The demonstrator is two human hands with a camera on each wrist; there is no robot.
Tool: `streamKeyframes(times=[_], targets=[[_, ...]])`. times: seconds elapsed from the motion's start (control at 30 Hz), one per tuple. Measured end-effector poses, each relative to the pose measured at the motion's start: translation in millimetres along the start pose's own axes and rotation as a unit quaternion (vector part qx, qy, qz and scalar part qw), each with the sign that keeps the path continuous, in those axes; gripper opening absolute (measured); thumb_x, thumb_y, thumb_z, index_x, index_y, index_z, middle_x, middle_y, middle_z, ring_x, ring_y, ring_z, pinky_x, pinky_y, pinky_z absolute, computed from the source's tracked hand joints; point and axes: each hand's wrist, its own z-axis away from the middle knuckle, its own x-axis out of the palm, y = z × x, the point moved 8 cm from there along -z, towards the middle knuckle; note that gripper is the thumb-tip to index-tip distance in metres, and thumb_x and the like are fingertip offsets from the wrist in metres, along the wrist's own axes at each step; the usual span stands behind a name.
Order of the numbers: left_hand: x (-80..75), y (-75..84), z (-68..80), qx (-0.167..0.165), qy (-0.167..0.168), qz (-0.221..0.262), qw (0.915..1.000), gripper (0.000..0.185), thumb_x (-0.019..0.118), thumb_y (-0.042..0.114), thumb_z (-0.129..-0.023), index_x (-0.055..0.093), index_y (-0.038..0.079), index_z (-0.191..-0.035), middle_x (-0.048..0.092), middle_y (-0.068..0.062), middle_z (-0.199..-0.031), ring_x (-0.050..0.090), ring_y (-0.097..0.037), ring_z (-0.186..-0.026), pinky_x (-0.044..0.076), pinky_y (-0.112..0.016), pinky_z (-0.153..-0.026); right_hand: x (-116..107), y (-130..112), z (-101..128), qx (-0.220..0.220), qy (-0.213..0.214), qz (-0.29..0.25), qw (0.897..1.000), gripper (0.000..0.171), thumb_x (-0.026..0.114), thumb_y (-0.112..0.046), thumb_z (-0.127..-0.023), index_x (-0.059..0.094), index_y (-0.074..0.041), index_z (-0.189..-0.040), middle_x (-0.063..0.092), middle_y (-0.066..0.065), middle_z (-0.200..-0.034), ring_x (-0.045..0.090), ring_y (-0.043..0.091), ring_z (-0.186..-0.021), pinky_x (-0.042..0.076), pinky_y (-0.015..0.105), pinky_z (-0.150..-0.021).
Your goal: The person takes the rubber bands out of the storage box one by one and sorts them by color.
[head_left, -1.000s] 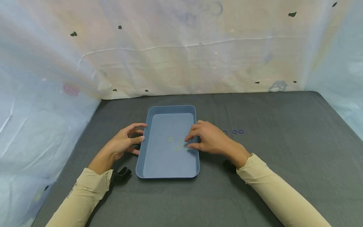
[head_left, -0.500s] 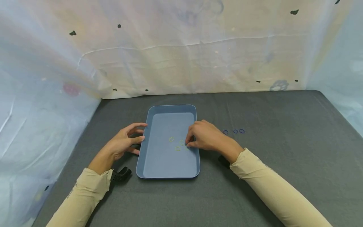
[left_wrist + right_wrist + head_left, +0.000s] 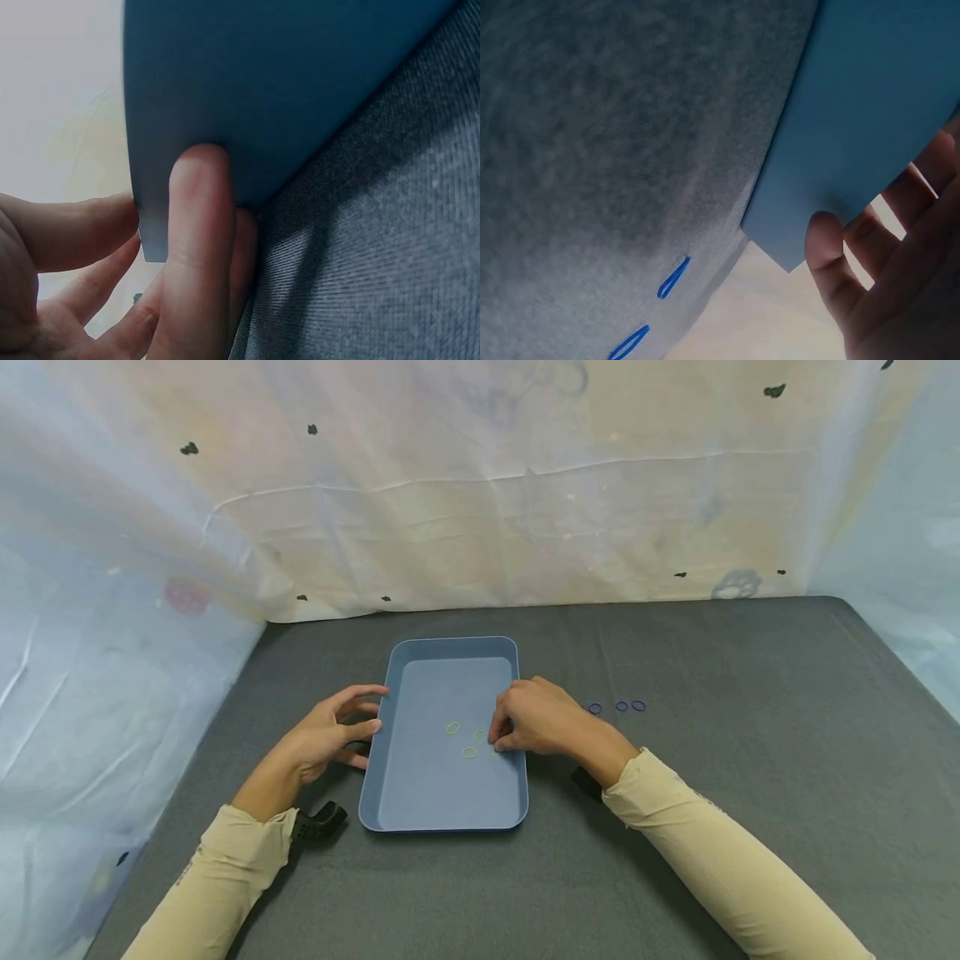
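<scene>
A blue tray (image 3: pixel 442 793) lies on the grey cloth in front of me. Three yellow-green rubber bands (image 3: pixel 452 727) lie on its floor. My left hand (image 3: pixel 373 710) rests at the tray's left wall, its fingers loosely bent; in the left wrist view the thumb (image 3: pixel 199 247) lies against the tray's outer wall (image 3: pixel 262 90). My right hand (image 3: pixel 498 740) reaches over the right rim, with thumb and forefinger curled together on a yellow-green band at the tray floor. In the right wrist view the tray (image 3: pixel 870 112) stands beside a finger (image 3: pixel 832 262).
Three small blue rubber bands (image 3: pixel 621 706) lie in a row on the cloth right of the tray, two of which show as blue loops (image 3: pixel 673 277) in the right wrist view. A pale sheet (image 3: pixel 480 485) walls in the back and both sides. Black wrist mounts (image 3: pixel 318 821) sit under the cuffs.
The right hand has drawn its fingers from spread to curled over the band by the tray's right wall, and the wrist has shifted slightly left. The left hand has stayed still.
</scene>
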Motion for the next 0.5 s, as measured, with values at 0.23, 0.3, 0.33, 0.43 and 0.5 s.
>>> streamKeyframes(times=[0.23, 0.3, 0.33, 0.43, 0.5], targets=[[1.5, -1.0, 0.1, 0.001, -0.004, 0.001, 1.0000, 0.057, 0.058, 0.014, -0.102, 0.035, 0.018, -0.154, 0.031, -0.022, -0.152, 0.052, -0.038, -0.118, 0.062, -0.046, -0.074, 1.1, 1.3, 0.4, 0.015, -0.007, -0.003, 1.000, 0.005, 0.083, -0.030, -0.082, 0.080, -0.031, -0.086, 0.073, -0.017, -0.088, 0.059, 0.010, -0.094, 0.045, 0.040, -0.098], [2.1, -0.9, 0.0, 0.001, -0.005, 0.001, 1.0000, 0.057, 0.058, 0.014, -0.102, 0.035, 0.018, -0.154, 0.031, -0.022, -0.152, 0.052, -0.038, -0.118, 0.062, -0.046, -0.075, 1.1, 1.9, 1.0, 0.017, -0.007, -0.003, 1.000, 0.005, 0.083, -0.029, -0.082, 0.080, -0.031, -0.086, 0.073, -0.017, -0.087, 0.058, 0.010, -0.093, 0.045, 0.039, -0.096], [2.2, -0.7, 0.0, 0.000, -0.005, 0.002, 1.0000, 0.057, 0.058, 0.014, -0.102, 0.035, 0.018, -0.154, 0.031, -0.022, -0.152, 0.052, -0.038, -0.118, 0.062, -0.046, -0.075, 1.2, 1.9, 1.2, 0.018, -0.007, -0.001, 1.000, 0.005, 0.083, -0.029, -0.082, 0.080, -0.031, -0.086, 0.073, -0.017, -0.087, 0.058, 0.010, -0.093, 0.045, 0.039, -0.095], [2.0, -0.5, -0.6, -0.001, -0.004, 0.001, 1.0000, 0.057, 0.058, 0.014, -0.102, 0.035, 0.018, -0.154, 0.031, -0.022, -0.152, 0.052, -0.038, -0.119, 0.063, -0.045, -0.074, 1.0, 2.1, 1.1, 0.019, -0.006, 0.001, 1.000, 0.005, 0.083, -0.030, -0.082, 0.080, -0.031, -0.086, 0.073, -0.016, -0.086, 0.058, 0.010, -0.092, 0.046, 0.039, -0.093], [1.6, -0.7, -0.8, -0.003, -0.002, 0.001, 1.0000, 0.057, 0.058, 0.014, -0.102, 0.036, 0.019, -0.153, 0.032, -0.021, -0.152, 0.052, -0.038, -0.119, 0.063, -0.045, -0.074, 1.1, 1.9, 0.5, 0.018, -0.007, 0.002, 1.000, 0.005, 0.083, -0.030, -0.082, 0.080, -0.031, -0.086, 0.073, -0.016, -0.085, 0.058, 0.010, -0.091, 0.046, 0.039, -0.093]])
